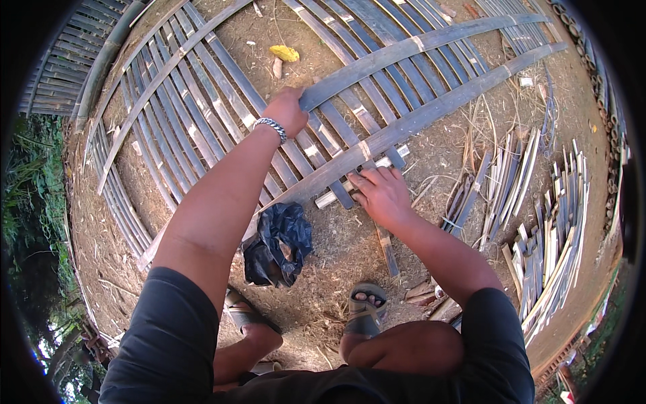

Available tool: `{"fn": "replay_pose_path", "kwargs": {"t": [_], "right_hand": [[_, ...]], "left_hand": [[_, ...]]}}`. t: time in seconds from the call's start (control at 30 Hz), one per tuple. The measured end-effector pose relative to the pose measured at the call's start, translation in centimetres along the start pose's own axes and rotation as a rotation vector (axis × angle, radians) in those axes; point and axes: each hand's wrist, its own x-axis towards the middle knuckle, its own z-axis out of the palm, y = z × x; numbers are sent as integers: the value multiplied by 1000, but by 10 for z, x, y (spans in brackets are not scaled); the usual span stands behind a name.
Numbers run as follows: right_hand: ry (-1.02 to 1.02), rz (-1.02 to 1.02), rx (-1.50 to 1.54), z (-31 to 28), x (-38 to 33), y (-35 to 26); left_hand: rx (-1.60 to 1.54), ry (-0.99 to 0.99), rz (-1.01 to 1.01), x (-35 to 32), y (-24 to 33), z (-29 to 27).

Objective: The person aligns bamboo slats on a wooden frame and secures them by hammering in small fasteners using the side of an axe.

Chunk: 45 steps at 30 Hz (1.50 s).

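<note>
Brown dirt (333, 259) lies beneath a bamboo frame (363, 120). The left hand (288, 111) curls at the end of the upper rail (390, 55); the right hand (383, 196) has bent fingers at slat ends (341, 194), just below the lower rail (417, 123) — whether either grips, I cannot tell.

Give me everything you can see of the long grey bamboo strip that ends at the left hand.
The long grey bamboo strip looks flat and fairly smooth, with pale marks like nodes along it. It lies across a row of dark, narrow bamboo slats, running from mid-picture to the upper right. It appears bowed, though the fisheye lens bends edges too. Its left end meets the bare left hand; whether the hand grips or only presses it cannot be told.
</note>
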Motion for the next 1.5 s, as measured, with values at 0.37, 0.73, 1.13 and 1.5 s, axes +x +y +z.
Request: {"fn": "replay_pose_path", "kwargs": {"t": [0.37, 0.73, 1.13, 1.5], "right_hand": [[-63, 245, 14, -9, -24, 25], [19, 304, 201, -2, -17, 21], [61, 314, 177, -1, -14, 17], [33, 375, 213, 1, -16, 18]], "left_hand": [[-56, -70, 56, 15, 21, -8], [-50, -102, 32, 14, 25, -13], [18, -100, 61, 17, 19, -13], [34, -127, 54, 13, 26, -12]]}}
